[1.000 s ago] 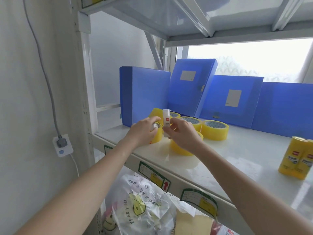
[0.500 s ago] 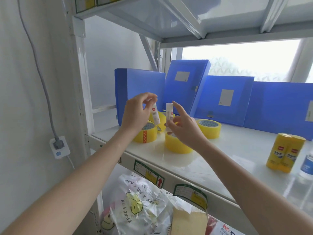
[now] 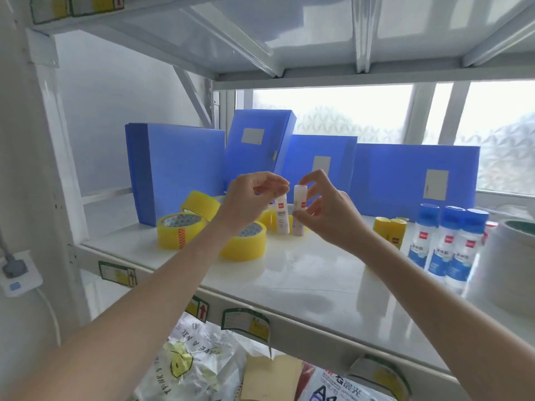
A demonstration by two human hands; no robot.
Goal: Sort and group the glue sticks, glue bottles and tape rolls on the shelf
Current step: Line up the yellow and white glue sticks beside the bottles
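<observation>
Left hand (image 3: 246,202) pinches one glue stick (image 3: 281,217); right hand (image 3: 324,212) pinches another (image 3: 299,211). Risk: a light pinch could slip, toppling tape rolls (image 3: 244,240) at 7 o'clock.

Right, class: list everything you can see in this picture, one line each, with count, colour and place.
Glue sticks: two, white, one held in each hand above the shelf.
Tape rolls: at least four, yellow, left part of the shelf.
Glue bottles: three, white with blue caps, right side.
Yellow tubes: two, beside the bottles.
File boxes: four, blue, along the back.
Shelf: one, white.
Wall socket: one, white, far left.
Bags: printed plastic, lower shelf.
Left hand: pinches one stick.
Right hand: pinches the other.
</observation>
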